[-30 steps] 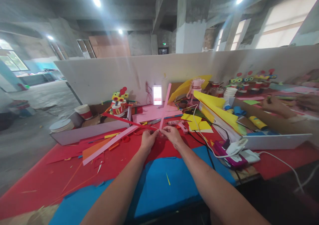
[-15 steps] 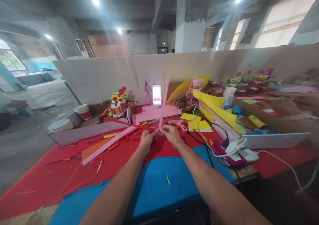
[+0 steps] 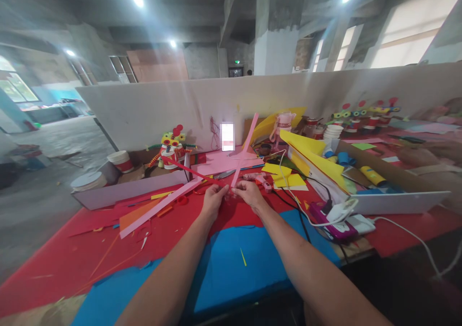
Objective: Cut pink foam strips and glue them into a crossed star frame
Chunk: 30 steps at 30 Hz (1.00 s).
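Over the red table covering, my left hand (image 3: 214, 198) pinches the near end of a red paper strip (image 3: 187, 169), which slants up to the left. Close beside it, my right hand (image 3: 248, 193) grips the lower end of a pink paper strip (image 3: 246, 145) that rises and leans right. The strip ends meet or nearly meet between my fingertips; whether they are joined is hidden. A pink glue gun (image 3: 260, 179) lies just beyond my right hand. Another pink strip (image 3: 159, 209) rests on the table to the left.
A paper-cup robot figure (image 3: 171, 148) stands behind a low box wall at the left. Yellow paper squares (image 3: 288, 180), a purple power strip (image 3: 334, 227) with cables and a box of coloured paper rolls (image 3: 400, 204) are at the right. Blue sheeting (image 3: 241, 268) covers the near edge.
The upright pink strip has tilted to the right. The red strip's far end has swung up and a little to the right. My hands stay in nearly the same place.
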### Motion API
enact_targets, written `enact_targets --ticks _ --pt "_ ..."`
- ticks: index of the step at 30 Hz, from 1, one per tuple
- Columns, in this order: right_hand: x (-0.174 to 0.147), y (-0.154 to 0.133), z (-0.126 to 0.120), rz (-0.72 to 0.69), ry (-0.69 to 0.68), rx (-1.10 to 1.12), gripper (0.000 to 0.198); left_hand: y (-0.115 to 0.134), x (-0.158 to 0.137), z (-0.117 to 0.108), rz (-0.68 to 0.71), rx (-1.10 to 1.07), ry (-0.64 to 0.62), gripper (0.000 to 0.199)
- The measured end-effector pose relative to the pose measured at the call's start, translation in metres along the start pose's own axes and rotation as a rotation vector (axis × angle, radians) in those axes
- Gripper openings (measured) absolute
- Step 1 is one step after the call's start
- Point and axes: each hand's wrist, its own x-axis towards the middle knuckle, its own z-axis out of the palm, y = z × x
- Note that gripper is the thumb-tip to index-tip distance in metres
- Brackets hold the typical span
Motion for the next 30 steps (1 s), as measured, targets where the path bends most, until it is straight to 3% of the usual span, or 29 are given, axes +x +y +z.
enact_targets --ticks 10,20,30 --pt "-0.0011 0.002 0.0051 0.011 0.051 0.124 0.03 0.0011 0.0001 0.0004 0.023 0.009 -0.107 0.033" --pt "-0.0028 -0.0024 0.0011 0.12 0.021 0.216 0.032 0.0007 0.0014 -0.0009 0.094 0.138 -0.075 0.031" --pt "-0.0048 -0.0012 0.0042 0.111 0.026 0.195 0.03 0.0065 -0.0021 0.0014 -0.034 -0.064 -0.051 0.034"
